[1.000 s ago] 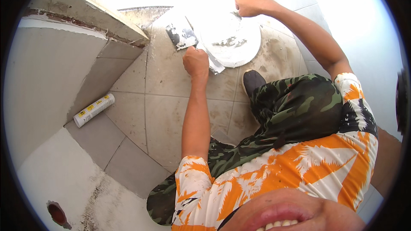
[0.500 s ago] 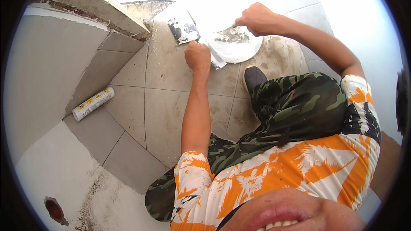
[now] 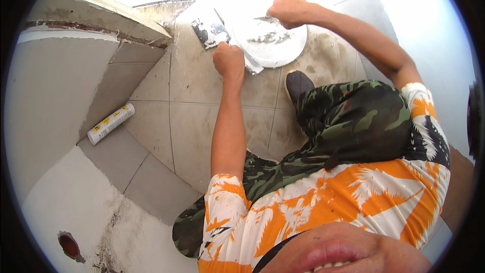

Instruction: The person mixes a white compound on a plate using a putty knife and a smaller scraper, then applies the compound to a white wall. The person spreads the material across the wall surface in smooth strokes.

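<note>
My left hand (image 3: 229, 60) is closed round the handle of a plastering trowel (image 3: 206, 29), its dark blade smeared with white putty. A white-coated strip (image 3: 254, 65) shows just right of that fist, beside the bucket; whether it belongs to the trowel I cannot tell. The round white bucket (image 3: 292, 56) stands on the floor and holds white putty (image 3: 273, 35). Above its far side my right hand (image 3: 290, 11) is closed on a thin tool that looks like a putty knife, mostly hidden by the fist and washed out by glare.
A white cartridge tube (image 3: 111, 124) with yellow markings lies by the left wall. My shoe (image 3: 299, 86) stands close below the bucket. A rough wall corner (image 3: 146, 25) juts in at upper left. The lower-left wall has a round hole (image 3: 68, 246). Tiles (image 3: 197, 131) cover the floor.
My right hand has moved up and left over the bucket, and its tool shows less now. The left hand and trowel sit slightly higher and further left, as the whole view has shifted a little.
</note>
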`<state>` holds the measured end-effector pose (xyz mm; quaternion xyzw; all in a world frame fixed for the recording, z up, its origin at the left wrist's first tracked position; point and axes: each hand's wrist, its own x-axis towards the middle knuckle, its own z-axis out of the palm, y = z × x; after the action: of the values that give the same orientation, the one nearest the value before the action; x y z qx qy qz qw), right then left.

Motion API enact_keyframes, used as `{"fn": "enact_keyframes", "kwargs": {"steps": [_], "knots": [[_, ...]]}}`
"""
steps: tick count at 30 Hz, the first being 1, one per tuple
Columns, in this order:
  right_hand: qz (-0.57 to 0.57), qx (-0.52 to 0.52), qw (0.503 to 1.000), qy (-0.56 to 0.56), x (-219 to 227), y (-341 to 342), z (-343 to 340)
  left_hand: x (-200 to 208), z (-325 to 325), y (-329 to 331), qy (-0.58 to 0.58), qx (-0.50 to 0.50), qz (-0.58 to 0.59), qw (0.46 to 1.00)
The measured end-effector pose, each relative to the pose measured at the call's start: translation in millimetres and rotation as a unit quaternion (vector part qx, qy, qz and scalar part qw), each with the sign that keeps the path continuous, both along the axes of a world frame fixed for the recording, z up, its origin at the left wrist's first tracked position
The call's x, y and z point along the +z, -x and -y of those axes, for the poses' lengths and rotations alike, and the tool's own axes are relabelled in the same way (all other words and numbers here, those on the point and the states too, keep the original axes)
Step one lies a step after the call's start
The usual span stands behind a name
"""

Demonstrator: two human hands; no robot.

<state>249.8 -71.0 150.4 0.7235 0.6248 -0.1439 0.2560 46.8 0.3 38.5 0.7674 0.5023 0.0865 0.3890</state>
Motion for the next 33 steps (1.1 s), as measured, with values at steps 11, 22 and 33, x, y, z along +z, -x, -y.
{"fn": "enact_keyframes", "kwargs": {"steps": [11, 22, 33], "knots": [[-0.191, -0.373, 0.904, -0.090, 57, -10, 58, -7, -1, 4, -0.024, 0.019, 0.002, 1.000], [-0.396, -0.724, 0.563, -0.046, 5, -4, 75, -6, -2, 2, -0.013, -0.014, 0.001, 1.000], [-0.416, -0.655, 0.628, -0.060, 13, 14, 26, -3, -4, 4, -0.015, -0.030, -0.003, 0.999]]}}
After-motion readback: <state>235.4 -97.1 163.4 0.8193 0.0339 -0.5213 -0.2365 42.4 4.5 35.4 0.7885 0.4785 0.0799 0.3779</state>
